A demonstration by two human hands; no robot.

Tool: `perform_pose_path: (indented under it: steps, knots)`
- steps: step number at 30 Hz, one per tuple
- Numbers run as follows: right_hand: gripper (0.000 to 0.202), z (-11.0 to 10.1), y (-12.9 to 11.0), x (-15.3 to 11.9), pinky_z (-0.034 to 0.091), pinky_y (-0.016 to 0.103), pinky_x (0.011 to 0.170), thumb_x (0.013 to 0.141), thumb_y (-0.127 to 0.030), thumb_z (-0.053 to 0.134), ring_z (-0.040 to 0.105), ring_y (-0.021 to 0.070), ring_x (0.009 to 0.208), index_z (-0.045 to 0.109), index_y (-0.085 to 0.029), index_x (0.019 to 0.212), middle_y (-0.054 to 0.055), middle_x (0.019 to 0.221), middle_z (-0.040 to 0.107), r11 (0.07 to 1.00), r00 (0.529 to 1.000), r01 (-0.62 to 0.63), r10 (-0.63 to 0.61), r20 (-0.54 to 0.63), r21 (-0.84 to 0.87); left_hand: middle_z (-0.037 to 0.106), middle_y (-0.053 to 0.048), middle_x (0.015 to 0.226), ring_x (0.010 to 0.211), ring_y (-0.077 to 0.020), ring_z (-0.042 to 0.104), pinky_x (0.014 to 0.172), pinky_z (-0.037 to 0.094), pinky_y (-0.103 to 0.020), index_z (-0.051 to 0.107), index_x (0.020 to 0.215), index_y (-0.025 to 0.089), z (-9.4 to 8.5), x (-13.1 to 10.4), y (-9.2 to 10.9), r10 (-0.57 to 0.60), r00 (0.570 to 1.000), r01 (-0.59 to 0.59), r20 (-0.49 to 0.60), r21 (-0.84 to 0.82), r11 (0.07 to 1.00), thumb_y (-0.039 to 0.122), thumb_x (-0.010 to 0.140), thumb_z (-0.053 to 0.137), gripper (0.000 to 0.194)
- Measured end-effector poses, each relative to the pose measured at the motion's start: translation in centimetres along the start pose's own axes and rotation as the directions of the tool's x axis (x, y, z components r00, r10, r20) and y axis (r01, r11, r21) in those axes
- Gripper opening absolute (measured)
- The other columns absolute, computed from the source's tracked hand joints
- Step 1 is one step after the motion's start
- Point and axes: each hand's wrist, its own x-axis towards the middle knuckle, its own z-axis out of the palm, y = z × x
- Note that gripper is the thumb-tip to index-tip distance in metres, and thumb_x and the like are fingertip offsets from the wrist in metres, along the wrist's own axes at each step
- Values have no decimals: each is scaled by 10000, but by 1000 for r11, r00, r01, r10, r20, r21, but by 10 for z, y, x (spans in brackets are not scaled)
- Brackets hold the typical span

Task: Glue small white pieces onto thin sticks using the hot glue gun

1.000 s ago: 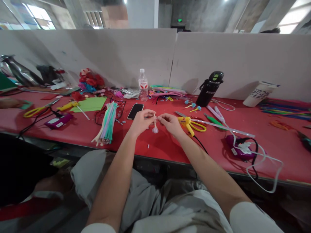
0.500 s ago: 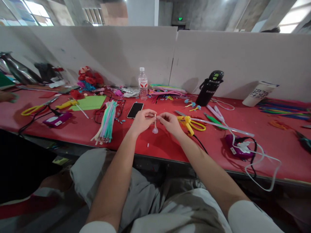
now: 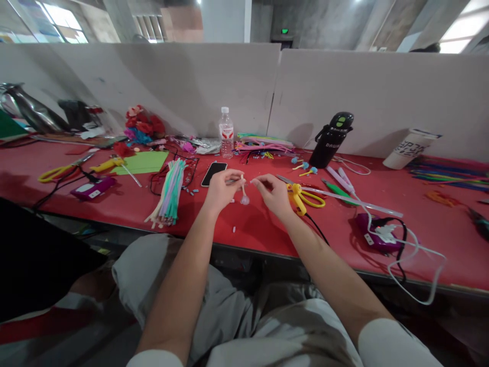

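My left hand (image 3: pixel 222 191) pinches the pale stem of a small pipe-cleaner flower (image 3: pixel 245 200), whose lilac head hangs downward over the red table (image 3: pixel 214 224). Just to the right, apart from the stem, my right hand (image 3: pixel 274 194) has thumb and forefinger pressed together. A tiny pale bit seems to show at those fingertips, too small to name. On the tabletop below lies a small white scrap (image 3: pixel 234 229). Behind my left hand is a phone (image 3: pixel 214 174). A yellow glue gun (image 3: pixel 297 198) and yellow-handled scissors (image 3: pixel 314 199) lie beside my right hand.
A bundle of pastel pipe cleaners (image 3: pixel 172 191) lies at left. Farther back stand a water bottle (image 3: pixel 226 135) and a black flask (image 3: pixel 331 140). At right are a purple power strip (image 3: pixel 376 232) with a looping white cable and a tilted white cup (image 3: pixel 408 149).
My right hand has drawn away to the right from the stem, leaving a gap. The flower stays in my left hand, its head slightly higher and tilted to the right.
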Motion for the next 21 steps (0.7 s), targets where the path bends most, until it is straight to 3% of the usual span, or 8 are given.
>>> perform_pose_path:
  steps: [7,15,21]
  knots:
    - [188,-5,-12,-6,473,323,709,893,-383,617,578,169,730,664,-214,827,41,798,658,992,991,124,-123,55,-22,707,-55,849,786,-206,728,805,616,-387,664,959,150,-11,4,8,11,995,-25,-98,-143,989,289,710,792,313]
    - [163,1,-16,-10,487,330,730,924,-350,572,582,172,767,653,-223,862,46,838,649,978,972,207,-201,121,-36,706,-52,862,812,-219,733,824,617,-416,648,988,151,-11,5,6,34,996,-48,-76,-189,981,312,713,793,349]
    - [156,3,-13,-11,499,345,748,931,-336,563,596,183,790,669,-229,893,60,869,662,971,969,230,-222,107,-70,701,-54,868,795,-216,731,805,621,-406,659,977,154,-10,6,5,31,997,-45,-73,-195,980,294,723,780,314]
